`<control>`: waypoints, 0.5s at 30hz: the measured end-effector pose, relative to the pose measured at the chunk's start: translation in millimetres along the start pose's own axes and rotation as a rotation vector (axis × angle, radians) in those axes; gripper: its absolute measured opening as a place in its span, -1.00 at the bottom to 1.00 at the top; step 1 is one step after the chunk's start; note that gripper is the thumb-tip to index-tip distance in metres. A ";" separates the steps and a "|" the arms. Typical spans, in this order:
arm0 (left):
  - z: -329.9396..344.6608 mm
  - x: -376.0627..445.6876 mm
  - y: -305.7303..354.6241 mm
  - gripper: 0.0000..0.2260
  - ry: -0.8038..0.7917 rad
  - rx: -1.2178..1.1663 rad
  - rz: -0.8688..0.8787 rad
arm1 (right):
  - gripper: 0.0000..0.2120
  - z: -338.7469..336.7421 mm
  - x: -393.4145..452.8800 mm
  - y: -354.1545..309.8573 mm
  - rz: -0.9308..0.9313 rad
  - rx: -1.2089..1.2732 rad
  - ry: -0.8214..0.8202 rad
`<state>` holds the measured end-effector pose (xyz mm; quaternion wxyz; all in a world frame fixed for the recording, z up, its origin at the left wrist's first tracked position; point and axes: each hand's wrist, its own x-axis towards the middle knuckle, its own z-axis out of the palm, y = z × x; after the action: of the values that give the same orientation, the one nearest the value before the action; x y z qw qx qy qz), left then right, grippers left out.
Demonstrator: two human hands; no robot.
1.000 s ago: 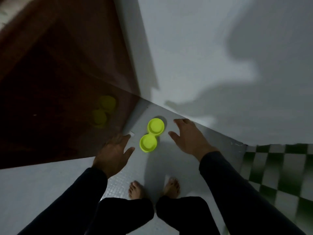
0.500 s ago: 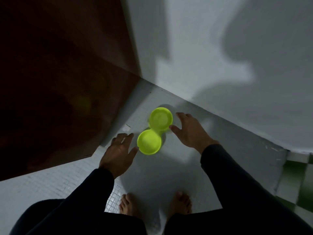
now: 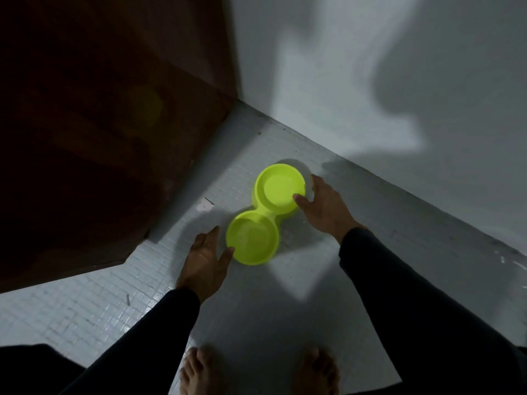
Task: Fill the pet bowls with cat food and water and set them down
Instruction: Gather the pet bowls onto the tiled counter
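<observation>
A lime-green double pet bowl [image 3: 258, 220] sits on the white tiled floor in a corner. Its far cup [image 3: 281, 189] shows a faint glint like water; I cannot make out anything in the near cup [image 3: 252, 238]. My right hand [image 3: 325, 208] holds the far cup, thumb over its rim and fingers round the outer side. My left hand [image 3: 204, 258] is beside the near cup with fingers straight, its thumb tip touching the rim.
A dark brown wooden panel [image 3: 99, 138] stands on the left and a white wall [image 3: 370, 81] runs behind the bowl. My bare feet [image 3: 256, 372] stand on the floor just below. The light is dim, with heavy shadows.
Both hands have closed in from either side of the bowl and now touch it. The camera has dropped nearer to the floor, so the bowl looks larger.
</observation>
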<state>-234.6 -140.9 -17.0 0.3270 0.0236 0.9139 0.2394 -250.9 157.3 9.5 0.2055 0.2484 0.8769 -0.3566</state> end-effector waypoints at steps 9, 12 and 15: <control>25.1 25.5 -10.3 -0.41 0.072 -0.130 -0.048 | -0.31 19.5 41.8 11.5 0.027 0.024 0.020; 33.4 27.5 -15.4 -0.45 0.059 -0.134 0.003 | -0.37 25.1 48.6 11.0 0.045 0.005 0.008; 39.3 30.0 -17.9 -0.47 0.084 -0.156 0.014 | -0.43 28.9 52.4 13.4 0.037 -0.052 -0.011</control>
<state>-232.1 -134.1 -69.1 0.2877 -0.0057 0.9052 0.3129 -279.3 159.8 -44.9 0.2232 0.2571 0.8800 -0.3312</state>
